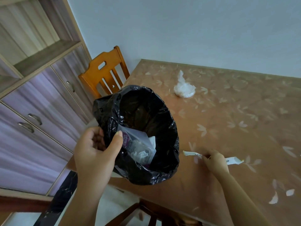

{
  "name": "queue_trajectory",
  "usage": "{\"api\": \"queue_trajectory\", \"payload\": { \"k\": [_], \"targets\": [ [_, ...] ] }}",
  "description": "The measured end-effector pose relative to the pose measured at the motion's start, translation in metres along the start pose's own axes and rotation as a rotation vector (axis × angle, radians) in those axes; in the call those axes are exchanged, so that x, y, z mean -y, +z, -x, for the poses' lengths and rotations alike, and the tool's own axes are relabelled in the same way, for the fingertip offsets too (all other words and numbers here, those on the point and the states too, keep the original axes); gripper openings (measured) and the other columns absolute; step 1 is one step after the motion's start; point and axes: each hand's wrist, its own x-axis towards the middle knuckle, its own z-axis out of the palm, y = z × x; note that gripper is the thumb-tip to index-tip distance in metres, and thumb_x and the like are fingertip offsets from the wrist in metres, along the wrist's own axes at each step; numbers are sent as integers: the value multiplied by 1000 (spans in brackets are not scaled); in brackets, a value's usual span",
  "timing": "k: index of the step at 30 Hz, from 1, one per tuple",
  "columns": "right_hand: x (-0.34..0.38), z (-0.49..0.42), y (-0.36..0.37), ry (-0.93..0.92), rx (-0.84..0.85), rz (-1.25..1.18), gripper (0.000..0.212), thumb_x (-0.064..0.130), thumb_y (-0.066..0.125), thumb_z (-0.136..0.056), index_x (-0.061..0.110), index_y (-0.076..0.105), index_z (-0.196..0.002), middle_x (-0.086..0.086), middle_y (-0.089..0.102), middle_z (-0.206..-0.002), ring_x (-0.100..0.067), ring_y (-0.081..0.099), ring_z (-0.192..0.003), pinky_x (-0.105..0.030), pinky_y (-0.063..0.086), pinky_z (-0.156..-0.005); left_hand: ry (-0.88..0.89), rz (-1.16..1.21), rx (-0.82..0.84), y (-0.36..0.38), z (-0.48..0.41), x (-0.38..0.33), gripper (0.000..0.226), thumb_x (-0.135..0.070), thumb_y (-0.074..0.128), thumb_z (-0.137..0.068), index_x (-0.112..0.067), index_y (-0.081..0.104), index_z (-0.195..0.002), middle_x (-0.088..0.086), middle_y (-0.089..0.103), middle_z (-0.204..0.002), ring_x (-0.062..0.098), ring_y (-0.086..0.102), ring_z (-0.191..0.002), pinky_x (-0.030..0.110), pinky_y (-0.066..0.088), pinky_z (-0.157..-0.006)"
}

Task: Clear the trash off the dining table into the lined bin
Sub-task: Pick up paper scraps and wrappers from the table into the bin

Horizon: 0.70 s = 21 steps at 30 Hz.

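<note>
Nearest the camera, two bare forearms reach up into the head view. Left hand (96,150) is closed on the near-left rim of the round bin lined with a crinkled black plastic bag (164,126), thumb over the liner's inner face and fingers curled around the outside. That bin is held tilted, its mouth facing the camera, at the near-left edge of the worktop covered in a brown cloth with a pale leaf print (236,128). Inside the bin lie a clear plastic packet with purple printing (136,142) and some crumpled white paper beneath it.

Right hand (215,162) rests on the worktop just right of the bin, fingers pinched on a long, narrow white paper strip (189,153) that lies flat on the cloth; the strip's ends show on either side of the hand. A crumpled white plastic bag (184,88) sits on the worktop farther back, well apart from both hands and from the bin.

At the far-left corner of the worktop stands an orange wooden chair with a slatted back (104,70). Along the left stands a cabinet with lilac doors and metal handles (40,98), with open wooden shelves above.
</note>
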Motion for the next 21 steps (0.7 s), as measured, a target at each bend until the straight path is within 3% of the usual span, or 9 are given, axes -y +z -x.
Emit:
{"api": "queue_trajectory", "payload": {
  "k": [5, 9, 13, 15, 19, 21],
  "targets": [
    [31, 19, -23, -102, -137, -128, 10, 15, 65, -79, 7, 63, -72, -10, 61, -78, -24, 54, -69, -29, 36, -61, 1, 12, -9, -5, 4, 4, 20, -51, 61, -61, -33, 56, -68, -15, 56, -59, 3, 50, -54, 20, 44, -49],
    [70, 38, -58, -258, -275, -213, 11, 11, 67, -76, 12, 61, -67, -7, 60, -74, -22, 55, -63, -27, 38, -59, 7, 18, -30, -6, 8, 7, 17, -45, 64, -64, -31, 55, -66, -7, 54, -60, 1, 49, -53, 26, 43, -52],
    [114, 63, -90, -450, -371, -240, 8, 8, 67, -76, 7, 63, -69, -7, 57, -70, -14, 52, -60, -8, 37, -56, -3, 51, -34, -9, 12, 7, 17, -46, 64, -62, -31, 56, -64, -8, 56, -59, 6, 51, -54, 35, 46, -54],
    [136, 79, -101, -568, -370, -253, 7, 8, 68, -76, 10, 64, -71, -2, 56, -70, -7, 50, -60, -7, 37, -56, 13, 58, -15, -10, 13, 5, 12, -45, 64, -64, -35, 57, -64, -14, 57, -56, 3, 50, -51, 34, 45, -52],
    [170, 108, -106, -816, -302, -236, 5, 9, 67, -77, 14, 67, -79, 0, 61, -75, -11, 53, -65, -21, 43, -60, 11, 92, -9, -13, 16, 4, 18, -30, 69, -73, -37, 57, -62, -19, 57, -54, -1, 50, -50, 31, 41, -52],
    [182, 118, -103, -931, -222, -261, 7, 8, 66, -78, 14, 68, -80, 0, 62, -78, -9, 54, -70, -18, 44, -64, -18, 130, -1, -15, 17, 3, 15, -32, 69, -71, -34, 57, -63, -16, 57, -54, -1, 51, -51, 30, 42, -53]
  ]
}}
